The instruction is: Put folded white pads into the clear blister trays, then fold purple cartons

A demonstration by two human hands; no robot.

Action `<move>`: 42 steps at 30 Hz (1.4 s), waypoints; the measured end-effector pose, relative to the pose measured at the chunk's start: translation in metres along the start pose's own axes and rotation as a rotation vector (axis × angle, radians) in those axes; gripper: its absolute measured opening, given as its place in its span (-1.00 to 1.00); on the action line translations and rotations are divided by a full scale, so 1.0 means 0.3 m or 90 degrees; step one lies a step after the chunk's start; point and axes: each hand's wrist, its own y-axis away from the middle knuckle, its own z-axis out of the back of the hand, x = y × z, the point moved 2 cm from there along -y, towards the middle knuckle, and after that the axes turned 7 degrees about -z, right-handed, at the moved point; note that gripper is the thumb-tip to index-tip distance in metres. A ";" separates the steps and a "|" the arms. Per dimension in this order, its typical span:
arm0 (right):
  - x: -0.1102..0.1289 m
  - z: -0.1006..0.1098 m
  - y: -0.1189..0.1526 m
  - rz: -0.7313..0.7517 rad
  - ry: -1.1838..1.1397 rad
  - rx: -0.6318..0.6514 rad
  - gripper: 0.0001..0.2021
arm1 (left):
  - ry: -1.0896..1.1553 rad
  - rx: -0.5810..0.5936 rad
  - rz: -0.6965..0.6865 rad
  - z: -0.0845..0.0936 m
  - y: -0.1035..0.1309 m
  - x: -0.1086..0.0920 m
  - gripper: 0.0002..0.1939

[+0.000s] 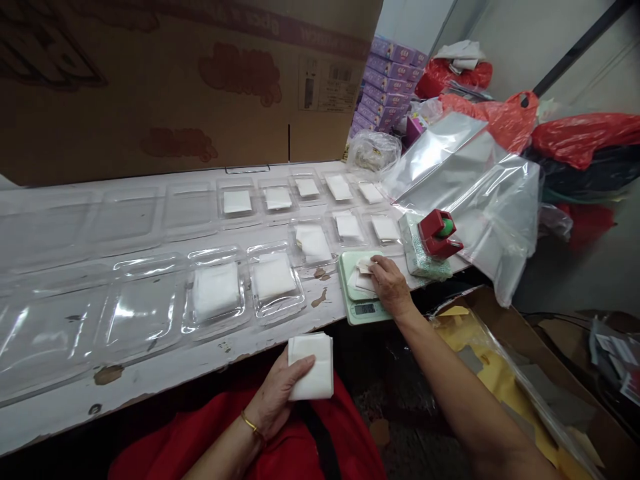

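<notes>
My left hand (280, 390) is closed round a stack of white square sheets (320, 370) above my lap, the thumb lying across its top. My right hand (393, 287) reaches over a pale green digital scale (351, 310), its fingers pinching small white sheets (363, 267) that rest on the weighing plate. The scale's display (365, 309) is too small to read. Left of the scale, a clear plastic tray (300, 310) holds a stack of white sheets (274, 275). Another stack (216, 291) lies in the tray beside it. Further back, several smaller-looking trays hold similar stacks.
Clear trays (143, 313) without sheets run along the left of the worn white table (195, 365). A red tape dispenser (438, 235) stands on a patterned box (423, 257) right of the scale. Behind are a large cardboard box (175, 80), purple boxes (387, 87) and plastic bags (465, 180).
</notes>
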 end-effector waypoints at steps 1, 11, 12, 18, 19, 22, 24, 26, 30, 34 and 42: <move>0.003 -0.001 0.000 -0.001 -0.005 -0.003 -0.84 | 0.000 0.002 -0.001 0.002 0.000 0.001 -0.55; -0.068 0.120 -0.036 -0.144 -0.281 0.024 -0.89 | 0.002 -0.011 -0.020 0.016 0.035 -0.001 -0.53; -0.084 0.164 -0.039 -0.167 -0.336 0.014 -0.90 | 0.005 -0.013 -0.023 0.018 0.041 -0.002 -0.52; -0.106 0.406 -0.059 -0.229 -0.478 -0.129 -0.89 | 0.019 -0.021 -0.033 0.036 0.079 -0.005 -0.47; -0.089 0.422 -0.068 -0.230 -0.481 -0.146 -0.89 | 0.021 -0.023 -0.031 0.043 0.087 -0.008 -0.48; 0.010 0.410 -0.112 -0.199 -0.496 -0.122 -0.90 | 0.035 -0.022 -0.030 0.073 0.117 -0.022 -0.53; 0.113 0.364 -0.150 -0.157 -0.520 -0.064 -0.92 | 0.052 -0.025 -0.034 0.109 0.146 -0.035 -0.55; 0.246 0.298 -0.186 -0.110 -0.548 0.021 -0.94 | 0.072 -0.037 -0.041 0.157 0.183 -0.047 -0.57; 0.586 0.155 -0.224 0.016 -0.584 0.223 -0.90 | 0.117 -0.088 -0.080 0.277 0.274 -0.072 -0.65; 0.940 0.025 -0.259 0.150 -0.675 0.402 -0.88 | 0.159 -0.151 -0.135 0.399 0.353 -0.100 -0.63; 1.334 -0.255 -0.437 0.168 -0.417 0.530 -0.75 | 0.213 -0.172 -0.158 0.495 0.423 -0.105 -0.64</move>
